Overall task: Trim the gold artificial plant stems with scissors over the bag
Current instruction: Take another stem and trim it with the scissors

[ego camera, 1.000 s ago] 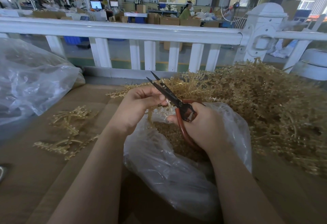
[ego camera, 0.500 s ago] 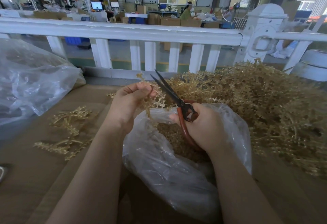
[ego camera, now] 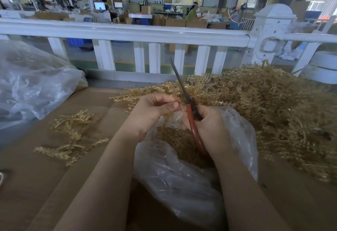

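I see the right hand [ego camera: 209,126] clenched on the scissors [ego camera: 187,106] over the bag [ego camera: 182,181]; blades closed, long axis pointing up, tilted slightly left. Left hand [ego camera: 151,110] pinches something small, can't ID. Gold stems [ego camera: 264,103] piled to the right. No legible writing.

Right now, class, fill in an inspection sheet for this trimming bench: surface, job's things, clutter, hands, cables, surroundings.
Surface: brown cardboard sheet covers the bench.
Job's things: scissors, blades closed and pointing up; clear bag holding gold trimmings; big heap of gold stems at the right.
Clutter: small pile of gold stems at the left; a second plastic bag at far left.
Hands: left hand pinches a small piece, too blurred to identify, over the bag; right hand grips the scissors' red handles.
Cables: nothing seen.
Surroundings: white railing behind the bench; a workshop with boxes and people beyond.
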A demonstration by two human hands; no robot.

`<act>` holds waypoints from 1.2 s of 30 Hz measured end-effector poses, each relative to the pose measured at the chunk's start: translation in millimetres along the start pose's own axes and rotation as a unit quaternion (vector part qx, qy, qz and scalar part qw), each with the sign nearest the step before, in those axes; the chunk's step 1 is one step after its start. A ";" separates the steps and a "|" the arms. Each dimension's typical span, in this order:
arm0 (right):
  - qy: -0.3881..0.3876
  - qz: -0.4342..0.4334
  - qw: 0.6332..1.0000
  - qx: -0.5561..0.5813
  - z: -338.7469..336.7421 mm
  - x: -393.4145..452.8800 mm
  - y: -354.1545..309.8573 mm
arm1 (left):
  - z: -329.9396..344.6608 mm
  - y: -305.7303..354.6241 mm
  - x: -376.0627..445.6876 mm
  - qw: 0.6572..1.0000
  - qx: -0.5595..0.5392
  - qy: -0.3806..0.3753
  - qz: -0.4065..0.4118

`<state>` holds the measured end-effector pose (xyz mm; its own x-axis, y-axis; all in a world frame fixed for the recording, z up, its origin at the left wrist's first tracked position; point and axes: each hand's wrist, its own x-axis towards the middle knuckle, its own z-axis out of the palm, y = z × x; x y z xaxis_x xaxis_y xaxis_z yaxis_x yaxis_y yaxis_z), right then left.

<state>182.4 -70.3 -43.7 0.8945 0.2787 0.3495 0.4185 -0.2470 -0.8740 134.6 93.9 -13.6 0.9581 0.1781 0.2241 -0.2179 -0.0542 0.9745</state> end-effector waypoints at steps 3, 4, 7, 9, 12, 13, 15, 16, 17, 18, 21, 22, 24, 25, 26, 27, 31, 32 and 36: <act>0.002 0.013 1.000 -0.009 -0.2 1.7 2.1 | -0.2 1.3 1.4 0.998 -0.011 0.047 0.030; 0.002 0.013 1.000 -0.013 -0.1 1.8 2.2 | -0.3 2.3 1.4 0.998 -0.015 0.054 0.043; 0.001 0.017 1.000 -0.015 -0.1 1.3 1.2 | 0.4 5.7 0.7 0.996 0.002 0.053 0.074; 0.001 0.017 1.000 -0.015 -0.2 0.9 0.2 | 1.0 7.0 -0.2 0.994 0.027 0.054 0.090; 0.003 0.018 1.000 -0.019 -0.1 0.2 -0.6 | 2.2 7.5 -0.9 0.990 0.066 0.067 0.109; 0.003 0.020 1.000 -0.024 -0.1 -0.1 -1.0 | 2.6 7.5 -1.0 0.988 0.081 0.071 0.113; -0.003 0.020 0.999 -0.036 -0.5 -0.5 -1.8 | 3.5 8.1 -1.4 0.985 0.105 0.072 0.118; -0.008 0.018 0.999 -0.037 -0.7 -0.5 -2.1 | 4.1 8.6 -1.9 0.984 0.114 0.072 0.119; -0.012 0.016 0.999 -0.040 -1.0 -0.6 -2.5 | 4.5 9.1 -2.5 0.983 0.120 0.075 0.120; -0.016 0.014 0.999 -0.050 -1.5 -0.6 -2.6 | 5.3 9.9 -3.0 0.981 0.126 0.080 0.122; -0.021 0.000 0.996 -0.084 -2.7 -1.8 -3.2 | 5.9 9.6 -2.0 0.979 0.132 0.101 0.122; -0.021 -0.003 0.996 -0.081 -2.8 -3.1 -3.7 | 6.4 8.8 -1.3 0.980 0.118 0.107 0.116; -0.020 0.003 0.998 -0.059 -2.7 -5.3 -5.9 | 7.3 9.1 -0.6 0.987 0.059 0.121 0.091; -0.016 0.008 0.999 -0.045 -2.8 -5.7 -6.5 | 7.2 9.8 -0.5 0.989 0.020 0.128 0.077; -0.009 0.012 0.999 -0.032 -3.1 -5.9 -6.6 | 6.7 10.4 -0.6 0.989 -0.017 0.135 0.065; 0.001 0.015 1.000 -0.021 -3.4 -5.3 -6.0 | 6.0 10.9 -0.6 0.987 -0.046 0.142 0.054; 0.037 0.010 0.999 -0.017 -5.3 -3.9 -1.9 | 4.0 9.8 -1.3 0.983 -0.088 0.160 0.030; 0.039 0.008 0.999 -0.024 -5.8 -4.2 -1.2 | 3.9 9.5 -1.7 0.982 -0.087 0.163 0.031; 0.023 -0.010 0.993 -0.111 -5.9 -5.5 -0.6 | 4.9 9.2 -2.6 0.982 -0.082 0.163 0.039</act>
<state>178.2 -77.2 -43.1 0.8901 0.2438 0.3851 0.4554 -0.4424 -0.7726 131.0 88.1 -5.4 0.8326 0.4864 0.2649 -0.3415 0.0744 0.9369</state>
